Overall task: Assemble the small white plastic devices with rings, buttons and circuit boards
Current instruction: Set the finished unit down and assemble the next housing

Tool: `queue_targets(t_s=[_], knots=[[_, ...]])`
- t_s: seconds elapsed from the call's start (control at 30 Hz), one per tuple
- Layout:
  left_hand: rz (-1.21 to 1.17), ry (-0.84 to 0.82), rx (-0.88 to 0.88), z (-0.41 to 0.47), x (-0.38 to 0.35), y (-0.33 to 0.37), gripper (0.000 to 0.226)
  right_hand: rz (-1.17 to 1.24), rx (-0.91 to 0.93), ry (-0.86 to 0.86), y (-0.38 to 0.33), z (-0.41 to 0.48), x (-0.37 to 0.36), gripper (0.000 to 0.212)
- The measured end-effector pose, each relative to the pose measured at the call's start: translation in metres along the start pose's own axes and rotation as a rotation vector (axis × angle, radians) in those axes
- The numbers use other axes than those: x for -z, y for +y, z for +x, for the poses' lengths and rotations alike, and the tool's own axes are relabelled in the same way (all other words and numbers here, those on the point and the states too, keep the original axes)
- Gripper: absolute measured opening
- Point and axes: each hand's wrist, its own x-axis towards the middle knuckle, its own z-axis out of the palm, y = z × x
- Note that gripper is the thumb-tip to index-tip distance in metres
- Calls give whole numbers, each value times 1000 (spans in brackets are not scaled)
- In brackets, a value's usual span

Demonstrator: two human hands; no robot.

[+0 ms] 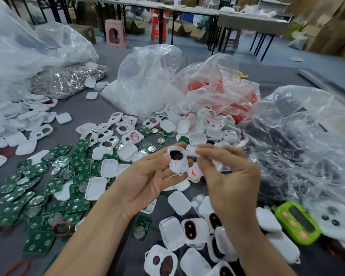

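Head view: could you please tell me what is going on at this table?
A person is assembling small white devices by hand. The left hand holds a white shell with its dark opening showing, while the right hand pinches a second white piece at its top edge. Green circuit boards lie scattered to the left, with clear bags of parts behind.

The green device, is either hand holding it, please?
No, the green device lies on the table; the left hand and right hand hold white parts.
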Motion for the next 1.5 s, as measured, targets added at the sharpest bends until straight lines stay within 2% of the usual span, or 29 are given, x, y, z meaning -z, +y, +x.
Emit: queue_targets(t_s=[0.1, 0.2, 0.27, 0.37, 0.43, 0.5, 0.53, 0.7, 0.83, 0.9, 1.0, 1.1, 1.2, 1.37, 1.5], knots=[[-5, -6, 5, 0, 1, 0, 54, 161, -244, 80, -14, 23, 16, 18], [-10, 0, 13, 0, 1, 1, 46, 303, -362, -14, -30, 40, 32, 18], [-13, -5, 16, 0, 1, 1, 46, 317, -362, -161, -38, 42, 37, 5], [-15, -37, 15, -1, 0, 1, 50, 236, -274, -268, -44, 39, 36, 21], [-12, -59, 10, -1, 0, 1, 59, 219, -239, -328, -47, 42, 34, 6], [-6, -71, 9, -2, -1, 1, 68, 147, -238, -440, -44, 45, 34, 35], [-6, -74, 8, -3, -1, 1, 69, 90, -246, -468, -43, 47, 35, 40], [-12, -68, -14, -3, -2, 2, 67, -152, -275, -392, -32, 44, 35, 29], [-1, -77, -30, -3, -3, 0, 65, 62, -341, -319, -29, 24, 27, 38], [4, -80, -35, -3, -3, 0, 66, -15, -275, -293, -23, 18, 24, 35], [32, -77, -37, -2, -3, -1, 62, -110, -191, -277, -17, 12, 18, 42], [97, -38, -47, 0, -2, -4, 41, -109, -222, -274, -18, 4, 13, 25], [179, -34, -59, 2, 0, -9, 41, -253, -139, -231, -18, -2, 9, 5], [239, -23, -73, 4, 1, -12, 42, -342, -143, -183, -18, -7, 2, 5], [233, -28, -76, 3, -1, -13, 41, -293, -172, -149, -15, -9, 1, 6]])
